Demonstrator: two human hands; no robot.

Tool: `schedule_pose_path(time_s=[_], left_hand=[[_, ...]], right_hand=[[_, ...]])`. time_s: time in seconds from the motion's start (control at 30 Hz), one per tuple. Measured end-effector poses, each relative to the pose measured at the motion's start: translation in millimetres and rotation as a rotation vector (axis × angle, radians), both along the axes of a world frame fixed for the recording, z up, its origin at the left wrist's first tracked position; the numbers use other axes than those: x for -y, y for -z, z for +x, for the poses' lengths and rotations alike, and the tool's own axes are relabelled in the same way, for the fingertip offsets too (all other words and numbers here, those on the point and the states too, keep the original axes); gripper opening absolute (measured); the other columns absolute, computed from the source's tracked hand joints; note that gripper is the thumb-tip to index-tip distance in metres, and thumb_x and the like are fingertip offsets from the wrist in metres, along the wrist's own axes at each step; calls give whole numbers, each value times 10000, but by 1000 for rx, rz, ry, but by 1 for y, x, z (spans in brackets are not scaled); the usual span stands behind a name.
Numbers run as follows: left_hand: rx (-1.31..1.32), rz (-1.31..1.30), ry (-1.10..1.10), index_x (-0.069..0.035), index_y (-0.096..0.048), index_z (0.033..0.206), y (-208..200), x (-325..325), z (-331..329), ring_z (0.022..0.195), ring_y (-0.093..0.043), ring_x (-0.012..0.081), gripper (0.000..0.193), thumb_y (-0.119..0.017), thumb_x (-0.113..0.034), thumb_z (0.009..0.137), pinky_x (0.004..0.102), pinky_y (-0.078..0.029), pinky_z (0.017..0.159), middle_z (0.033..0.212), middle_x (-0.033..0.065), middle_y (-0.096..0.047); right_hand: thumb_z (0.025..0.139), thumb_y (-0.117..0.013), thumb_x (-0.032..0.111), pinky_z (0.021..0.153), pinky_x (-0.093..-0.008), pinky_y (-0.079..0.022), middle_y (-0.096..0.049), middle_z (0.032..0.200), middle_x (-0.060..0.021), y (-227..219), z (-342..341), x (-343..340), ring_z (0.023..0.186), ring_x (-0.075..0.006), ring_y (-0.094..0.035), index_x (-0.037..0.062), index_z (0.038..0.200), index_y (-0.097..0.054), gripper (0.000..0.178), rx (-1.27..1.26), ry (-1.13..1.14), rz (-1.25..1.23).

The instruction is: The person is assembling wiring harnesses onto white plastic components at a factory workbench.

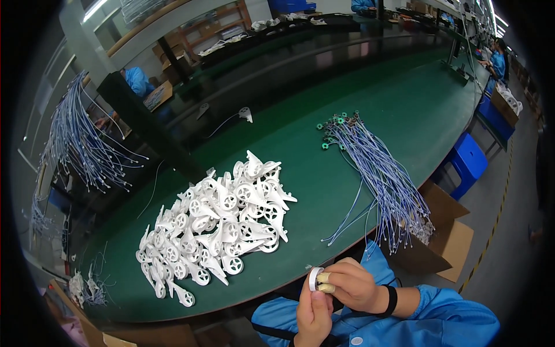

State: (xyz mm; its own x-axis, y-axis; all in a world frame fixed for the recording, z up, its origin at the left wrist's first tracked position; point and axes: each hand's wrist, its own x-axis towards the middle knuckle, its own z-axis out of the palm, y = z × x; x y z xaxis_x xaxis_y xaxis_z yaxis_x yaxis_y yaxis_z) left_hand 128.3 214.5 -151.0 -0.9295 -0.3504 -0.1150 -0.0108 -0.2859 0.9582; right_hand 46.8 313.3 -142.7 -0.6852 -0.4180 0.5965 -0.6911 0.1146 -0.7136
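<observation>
You're in bright blue workwear. Right sleeve (pixel 457 318): loose, creased, pushed up the forearm. Plain black wristband (pixel 391 301) on your right wrist. Right hand (pixel 355 283) has two pale-yellow finger covers (pixel 326 287), slightly wrinkled, fingertips only; your other visible fingers are bare. Left hand (pixel 314 318): no glove. Pale round button (pixel 356 341) on the blue cloth at bottom edge. Same blue over your lap (pixel 277 312), dark strip (pixel 272 331) crossing it; can't tell what that is.
</observation>
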Motion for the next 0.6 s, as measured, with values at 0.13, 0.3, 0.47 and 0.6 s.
schedule_pose_path(time_s=[0.13, 0.3, 0.47, 0.6], left_hand=[[-17, -48, -8, 30, -339, 1355, 1, -1, 1, 500, -317, 12, 467, -352, -276, 1003, 158, -237, 440, 686, -52, -429], [14, 194, 58, 35, -386, 1295, -2, 13, 4, 541, -406, 47, 436, -343, -284, 1000, 167, -333, 473, 731, 8, -500], [109, 228, 71, 37, -436, 1221, -11, 18, 1, 443, -357, 61, 494, -282, -377, 999, 185, -298, 375, 607, 24, -449], [119, 210, 68, 37, -435, 1225, -10, 18, 1, 443, -360, 62, 473, -299, -354, 998, 185, -305, 381, 620, 26, -456]], right_hand=[[704, -724, 47, 632, -321, -470, -627, 872, -120, 1, -3, -2, 738, -257, -585, 2, 935, -639, 250, -9, -21, 37], [752, -671, 25, 740, -365, -481, -592, 976, -156, -8, -6, -3, 853, -315, -579, -39, 1071, -551, 346, 122, -211, 63], [782, -644, 36, 780, -367, -472, -574, 993, -157, -14, -6, 0, 891, -322, -564, -35, 1093, -535, 337, 163, -241, 83], [734, -630, 11, 784, -348, -467, -572, 984, -139, -20, -6, 0, 888, -303, -561, -23, 1087, -540, 366, 117, -207, 205]])
